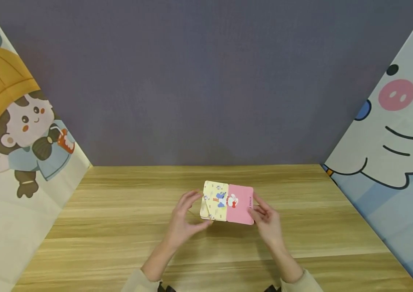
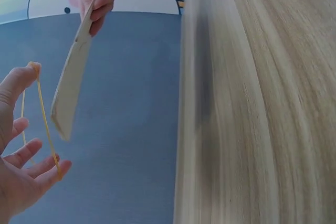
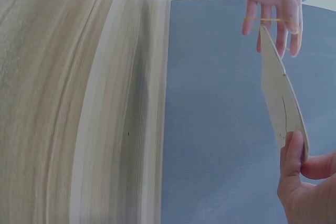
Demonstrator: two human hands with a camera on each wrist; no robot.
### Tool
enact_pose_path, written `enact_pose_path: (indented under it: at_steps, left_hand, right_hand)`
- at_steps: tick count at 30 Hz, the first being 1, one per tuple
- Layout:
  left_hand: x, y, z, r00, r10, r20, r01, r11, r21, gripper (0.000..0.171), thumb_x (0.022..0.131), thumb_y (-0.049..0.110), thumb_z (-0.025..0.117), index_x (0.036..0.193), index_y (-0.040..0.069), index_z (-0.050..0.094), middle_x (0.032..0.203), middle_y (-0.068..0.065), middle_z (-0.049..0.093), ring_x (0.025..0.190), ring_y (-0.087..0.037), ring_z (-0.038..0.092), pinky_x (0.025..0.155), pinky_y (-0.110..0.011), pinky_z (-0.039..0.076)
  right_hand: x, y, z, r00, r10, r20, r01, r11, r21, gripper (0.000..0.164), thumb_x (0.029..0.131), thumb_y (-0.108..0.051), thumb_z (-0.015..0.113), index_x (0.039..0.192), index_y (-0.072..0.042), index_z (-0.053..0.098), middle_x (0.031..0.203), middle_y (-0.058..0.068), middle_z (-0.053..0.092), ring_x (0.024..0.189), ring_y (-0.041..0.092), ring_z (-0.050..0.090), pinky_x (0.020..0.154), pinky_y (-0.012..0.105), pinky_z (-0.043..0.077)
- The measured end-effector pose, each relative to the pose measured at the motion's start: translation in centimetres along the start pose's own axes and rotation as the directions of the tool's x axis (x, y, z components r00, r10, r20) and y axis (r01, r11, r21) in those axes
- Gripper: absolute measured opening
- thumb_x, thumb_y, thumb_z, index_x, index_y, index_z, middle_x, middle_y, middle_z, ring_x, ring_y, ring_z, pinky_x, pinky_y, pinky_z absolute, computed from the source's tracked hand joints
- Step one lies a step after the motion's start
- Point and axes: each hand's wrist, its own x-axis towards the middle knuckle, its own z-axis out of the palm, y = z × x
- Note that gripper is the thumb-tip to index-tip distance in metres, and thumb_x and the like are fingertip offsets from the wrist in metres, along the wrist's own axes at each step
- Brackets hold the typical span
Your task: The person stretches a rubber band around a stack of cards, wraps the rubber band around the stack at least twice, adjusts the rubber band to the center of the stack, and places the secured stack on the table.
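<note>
Pinching the booklet (image 1: 227,202) by its pink end in the right hand (image 1: 270,224), above the bench (image 1: 111,243); spreading the rubber band (image 2: 45,116) wide on the left hand (image 1: 182,222). Hold steady, stretch clear of both corners!

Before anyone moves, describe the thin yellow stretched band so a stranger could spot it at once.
Above the pale wood-grain table, find the person's bare left hand. The thin yellow band stretches across its spread fingers. Unlike the flat pink-and-yellow booklet nearby, it is a slender open loop.
</note>
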Motion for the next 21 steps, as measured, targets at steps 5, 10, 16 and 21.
enact_pose_path:
  at_steps: [5, 10, 16, 21]
  left_hand:
    - [0.22, -0.11, 0.17, 1.0, -0.004, 0.025, 0.002, 0.998, 0.068, 0.074, 0.056, 0.018, 0.083, 0.121, 0.008, 0.05, 0.128, -0.011, 0.043, 0.117, -0.027, 0.04, 0.094, -0.049, 0.036]
    - [0.26, -0.21, 0.33, 0.998, -0.036, 0.056, 0.029, 0.992, 0.122, 0.078, 0.054, 0.022, 0.084, 0.123, 0.014, 0.047, 0.131, -0.011, 0.04, 0.116, -0.029, 0.041, 0.091, -0.051, 0.037]
    - [0.4, -0.53, 0.35, 0.993, -0.073, 0.089, 0.06, 0.988, 0.142, 0.083, 0.053, 0.025, 0.084, 0.125, 0.017, 0.045, 0.134, -0.009, 0.036, 0.117, -0.03, 0.04, 0.09, -0.052, 0.038]
    - [0.64, -0.78, 0.08, 0.987, -0.111, 0.116, 0.095, 0.986, 0.134, 0.081, 0.054, 0.026, 0.083, 0.125, 0.017, 0.044, 0.135, -0.005, 0.035, 0.119, -0.029, 0.038, 0.09, -0.054, 0.036]
  right_hand:
    - [0.08, 0.02, 0.15, 1.0, -0.003, -0.001, 0.003, 1.0, -0.003, 0.048, 0.081, 0.013, 0.053, 0.127, 0.006, 0.042, 0.09, 0.029, 0.058, 0.071, 0.01, 0.061, 0.062, 0.021, 0.053]
    - [0.13, 0.13, 0.31, 1.0, -0.004, -0.001, 0.004, 1.0, 0.015, 0.048, 0.081, 0.014, 0.053, 0.127, 0.007, 0.042, 0.089, 0.029, 0.058, 0.071, 0.011, 0.061, 0.062, 0.021, 0.053]
    - [0.04, 0.24, 0.43, 1.0, -0.002, 0.016, 0.002, 1.0, 0.02, 0.049, 0.08, 0.015, 0.053, 0.127, 0.006, 0.042, 0.089, 0.029, 0.058, 0.071, 0.012, 0.061, 0.062, 0.022, 0.053]
    - [-0.11, 0.39, 0.37, 0.999, 0.004, 0.05, -0.005, 1.0, 0.029, 0.05, 0.08, 0.015, 0.052, 0.127, 0.006, 0.041, 0.092, 0.029, 0.057, 0.072, 0.013, 0.061, 0.059, 0.021, 0.052]
